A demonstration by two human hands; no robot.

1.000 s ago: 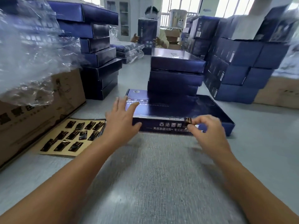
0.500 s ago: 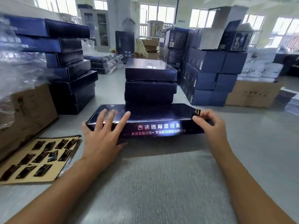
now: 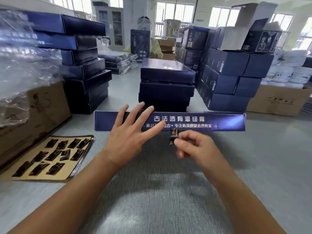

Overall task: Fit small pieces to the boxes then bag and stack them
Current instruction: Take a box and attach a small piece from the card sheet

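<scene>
A flat dark blue box (image 3: 219, 121) lies on the grey table straight ahead, its printed front side facing me. My left hand (image 3: 130, 137) hovers open in front of the box's left half, fingers spread, with the fingertips over its front face. My right hand (image 3: 194, 146) is just below the box's front, pinching a small black and gold sticker (image 3: 173, 135) between thumb and forefinger. A tan backing sheet (image 3: 81, 164) with several more dark stickers lies on the table at the left.
A stack of blue boxes (image 3: 167, 85) stands right behind the front box. Taller blue stacks (image 3: 84, 76) rise at the left and blue cartons (image 3: 226, 81) at the right. Brown cartons (image 3: 33, 112) with clear plastic bags (image 3: 25, 65) sit far left. A person sits across the table.
My right hand has come off the box's right corner, moving left and toward me with the sticker. My left hand has lifted from the lid. I now see the box front-on.
</scene>
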